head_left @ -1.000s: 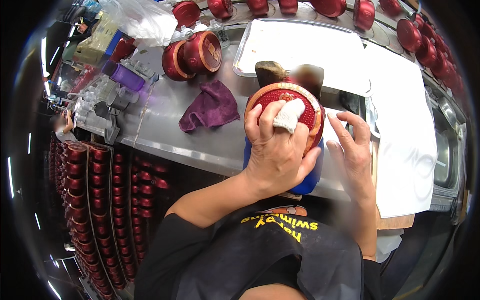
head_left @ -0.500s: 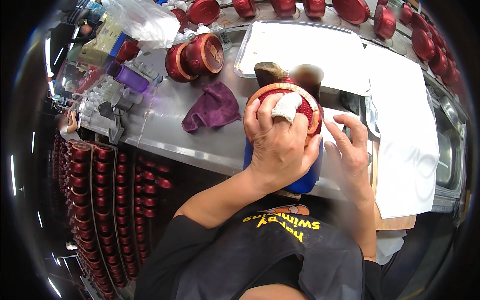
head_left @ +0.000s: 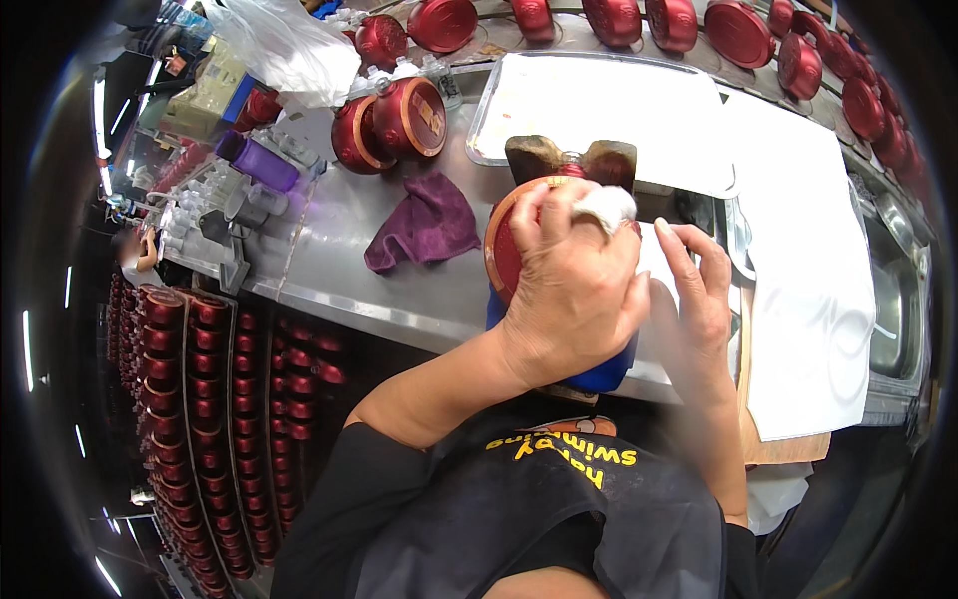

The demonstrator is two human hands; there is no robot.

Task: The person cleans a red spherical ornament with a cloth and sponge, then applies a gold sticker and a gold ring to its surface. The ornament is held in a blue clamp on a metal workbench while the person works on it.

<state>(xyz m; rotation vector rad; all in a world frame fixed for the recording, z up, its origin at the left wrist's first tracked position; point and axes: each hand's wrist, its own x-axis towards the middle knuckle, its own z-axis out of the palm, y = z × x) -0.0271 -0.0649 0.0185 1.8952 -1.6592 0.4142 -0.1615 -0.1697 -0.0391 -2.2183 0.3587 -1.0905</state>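
Observation:
A round red pot-like piece (head_left: 507, 258) with an orange-brown rim sits in front of me on a blue support (head_left: 605, 375). Across it lies my left hand (head_left: 571, 295), its fingers bent around a small white cloth (head_left: 606, 207) at the upper right of the piece. Just right of the piece is my right hand (head_left: 701, 304), fingers curved and apart, with nothing visible in them. Behind the piece rises a dark two-lobed holder (head_left: 611, 165). My left hand hides much of the red surface.
A purple cloth (head_left: 427, 228) lies left on the metal bench (head_left: 344, 285), near two red pots (head_left: 411, 118). White sheets (head_left: 798, 250) cover a tray and board at right, beside a sink (head_left: 898, 309). Red pots line the back; stacked red pots (head_left: 208, 369) fill the lower left.
My left hand with the white cloth has slid right across the red piece, which now shows more of its left side. My right hand has barely moved. The pots at the back have shifted right.

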